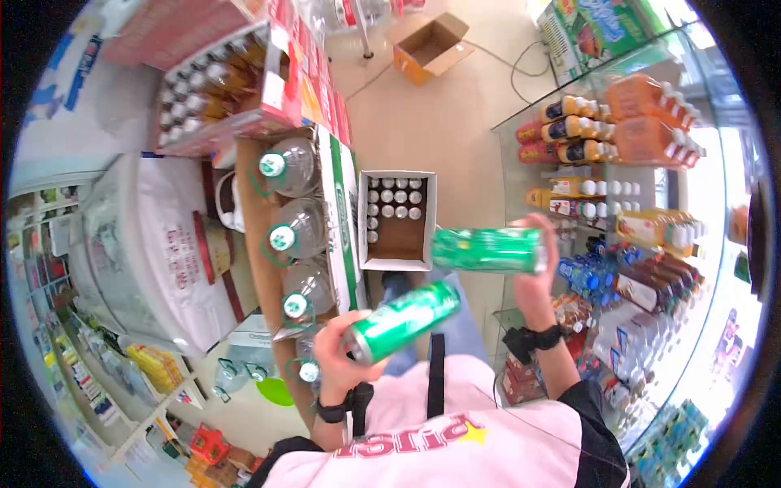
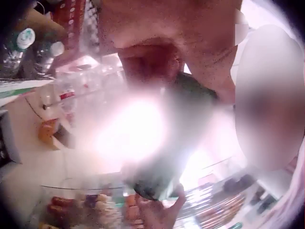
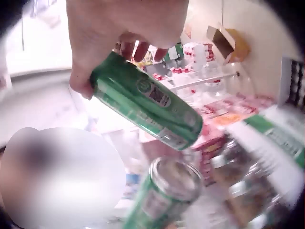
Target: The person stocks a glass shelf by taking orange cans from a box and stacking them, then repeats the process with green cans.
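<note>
In the head view my left hand (image 1: 340,354) grips a green drink can (image 1: 407,321) by its lower end, the can tilted up to the right. My right hand (image 1: 538,252) holds another green drink can (image 1: 484,249) by one end, lying nearly level. In the right wrist view, the right hand (image 3: 126,24) has its fingers and thumb around that can (image 3: 147,102), and the left can (image 3: 175,179) shows its silver end just below. Below both cans, a white-walled carton (image 1: 364,224) holds several silver-topped cans (image 1: 400,198) along its far and left sides. Glare hides much of the left wrist view.
Left of the carton, a long box (image 1: 346,203) holds large clear bottles (image 1: 297,226) with green-white caps. A glass shelf of drinks (image 1: 586,195) stands at right. Farther off are an opened small cardboard box (image 1: 415,67) and a red carton of bottles (image 1: 281,85).
</note>
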`<state>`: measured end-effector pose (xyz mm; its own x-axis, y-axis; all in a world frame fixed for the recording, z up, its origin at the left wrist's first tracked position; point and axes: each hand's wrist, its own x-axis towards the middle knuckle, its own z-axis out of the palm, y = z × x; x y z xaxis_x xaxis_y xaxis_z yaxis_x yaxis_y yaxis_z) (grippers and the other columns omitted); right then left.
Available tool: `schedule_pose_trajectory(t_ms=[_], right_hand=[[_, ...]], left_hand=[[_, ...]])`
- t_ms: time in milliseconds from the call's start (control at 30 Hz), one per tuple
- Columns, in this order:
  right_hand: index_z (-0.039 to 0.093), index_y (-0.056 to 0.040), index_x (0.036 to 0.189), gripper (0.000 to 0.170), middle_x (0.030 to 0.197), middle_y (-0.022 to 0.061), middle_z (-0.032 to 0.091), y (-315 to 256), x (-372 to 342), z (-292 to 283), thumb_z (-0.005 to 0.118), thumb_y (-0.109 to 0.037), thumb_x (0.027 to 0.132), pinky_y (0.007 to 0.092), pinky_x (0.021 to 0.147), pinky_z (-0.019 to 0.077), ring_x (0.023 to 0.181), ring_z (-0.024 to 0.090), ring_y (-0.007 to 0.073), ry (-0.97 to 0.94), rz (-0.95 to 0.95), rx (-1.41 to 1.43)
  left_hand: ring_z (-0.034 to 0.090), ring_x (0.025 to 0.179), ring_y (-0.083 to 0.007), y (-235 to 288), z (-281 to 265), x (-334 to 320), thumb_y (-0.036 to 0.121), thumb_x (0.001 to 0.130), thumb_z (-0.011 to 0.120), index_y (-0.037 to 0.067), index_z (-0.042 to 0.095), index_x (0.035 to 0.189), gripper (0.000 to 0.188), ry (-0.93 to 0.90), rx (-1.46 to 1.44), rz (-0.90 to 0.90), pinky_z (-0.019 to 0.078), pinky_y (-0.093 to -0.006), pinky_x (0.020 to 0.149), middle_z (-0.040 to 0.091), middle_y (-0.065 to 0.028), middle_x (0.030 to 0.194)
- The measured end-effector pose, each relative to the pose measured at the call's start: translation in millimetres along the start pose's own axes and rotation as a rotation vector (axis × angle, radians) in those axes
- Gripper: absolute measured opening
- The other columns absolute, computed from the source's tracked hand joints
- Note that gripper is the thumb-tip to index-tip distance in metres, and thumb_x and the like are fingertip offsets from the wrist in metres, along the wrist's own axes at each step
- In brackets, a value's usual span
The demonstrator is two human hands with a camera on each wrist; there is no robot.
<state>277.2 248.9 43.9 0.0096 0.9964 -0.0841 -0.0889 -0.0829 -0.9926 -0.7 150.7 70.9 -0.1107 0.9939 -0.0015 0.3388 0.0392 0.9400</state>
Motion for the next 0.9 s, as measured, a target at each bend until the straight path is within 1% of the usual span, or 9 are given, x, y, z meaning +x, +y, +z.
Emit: schedule_pose_trajectory(t_ms=[67, 200, 267, 333, 400, 467, 600, 700, 900], right_hand=[[0.035, -0.0091, 0.134, 0.085, 0.111, 0.0063, 0.052, -62, -21, 8, 0.078, -0.037, 0.066, 0.0414, 0.092, 0.0457, 0.104, 0.056, 0.024, 0.196, -0.051, 0.686], [0.03, -0.0089, 0.136, 0.084, 0.107, 0.006, 0.049, -127, -53, 15, 0.07, -0.048, 0.073, 0.0433, 0.076, 0.0513, 0.091, 0.059, 0.0246, -0.028, -0.104, 1.068], [0.031, -0.0076, 0.134, 0.076, 0.098, 0.0062, 0.048, -114, -71, 18, 0.06, -0.051, 0.08, 0.0408, 0.06, 0.0504, 0.076, 0.057, 0.0218, -0.453, 0.007, 1.615], [0.035, -0.0075, 0.13, 0.065, 0.094, 0.006, 0.047, -122, -99, 31, 0.056, -0.048, 0.084, 0.0353, 0.056, 0.046, 0.065, 0.052, 0.0185, -0.367, 0.141, 1.652], [0.039, -0.005, 0.124, 0.06, 0.094, 0.0057, 0.047, -119, -120, 41, 0.053, -0.049, 0.086, 0.0334, 0.058, 0.0452, 0.065, 0.05, 0.0176, -0.178, 0.248, 1.424], [0.041, -0.004, 0.121, 0.058, 0.094, 0.0061, 0.046, -119, -140, 39, 0.052, -0.05, 0.086, 0.0321, 0.058, 0.0447, 0.066, 0.049, 0.0173, -0.107, 0.24, 1.436], [0.043, -0.0014, 0.115, 0.058, 0.094, 0.0079, 0.046, -129, -173, 21, 0.051, -0.051, 0.086, 0.0294, 0.059, 0.0441, 0.071, 0.047, 0.0171, -0.057, 0.174, 1.564], [0.044, -0.0013, 0.114, 0.057, 0.094, 0.0082, 0.045, -139, -181, -1, 0.054, -0.05, 0.085, 0.0284, 0.063, 0.0457, 0.077, 0.047, 0.0176, 0.014, 0.11, 1.521], [0.046, -0.0025, 0.114, 0.06, 0.089, 0.0067, 0.049, -133, -205, -58, 0.054, -0.053, 0.084, 0.0324, 0.071, 0.0471, 0.08, 0.049, 0.0181, 0.205, 0.065, 1.488]], left_hand=[[0.059, 0.072, -0.02, 61, -34, -7, 0.021, 0.059, 0.079, 0.008, 0.057, 0.108, 0.055, -0.014, -0.369, -0.009, 0.0497, -0.0307, 0.07, 0.06, -0.0091, 0.088], [0.049, 0.108, -0.0294, 90, -26, -2, 0.023, 0.075, 0.073, 0.006, 0.054, 0.104, 0.038, -0.166, -1.358, 0.228, 0.0408, -0.0505, 0.098, 0.048, -0.0182, 0.114], [0.047, 0.11, -0.0261, 103, -21, -18, 0.038, 0.075, 0.072, 0.01, 0.049, 0.118, 0.055, -0.316, -1.676, -0.213, 0.0229, -0.0574, 0.109, 0.047, -0.0111, 0.112], [0.048, 0.107, -0.0215, 93, 13, -36, 0.045, 0.075, 0.07, 0.012, 0.042, 0.128, 0.069, -0.211, -2.165, -0.512, 0.0215, -0.0575, 0.109, 0.049, -0.0057, 0.105], [0.05, 0.1, -0.0184, 97, 22, -34, 0.05, 0.077, 0.066, 0.011, 0.042, 0.129, 0.07, -0.266, -2.266, -0.63, 0.0269, -0.0535, 0.107, 0.049, -0.0024, 0.095], [0.049, 0.081, -0.0136, 118, 20, -21, 0.042, 0.075, 0.072, 0.003, 0.042, 0.122, 0.068, -0.197, -1.95, -0.703, 0.0406, -0.0344, 0.085, 0.047, -0.0002, 0.089], [0.044, 0.074, -0.0145, 138, 18, -3, 0.054, 0.078, 0.063, 0.001, 0.042, 0.104, 0.063, -0.734, -2.262, -0.801, 0.0427, -0.0292, 0.068, 0.04, -0.0028, 0.086], [0.044, 0.073, -0.0155, 169, 28, 0, 0.055, 0.077, 0.064, 0.001, 0.044, 0.102, 0.062, -0.712, -2.038, -0.643, 0.0462, -0.03, 0.069, 0.04, -0.0037, 0.09], [0.057, 0.093, -0.0199, 182, 102, -15, 0.055, 0.085, 0.054, 0.003, 0.049, 0.122, 0.064, -0.72, -1.867, -0.905, 0.0519, -0.0332, 0.084, 0.057, -0.01, 0.096]])
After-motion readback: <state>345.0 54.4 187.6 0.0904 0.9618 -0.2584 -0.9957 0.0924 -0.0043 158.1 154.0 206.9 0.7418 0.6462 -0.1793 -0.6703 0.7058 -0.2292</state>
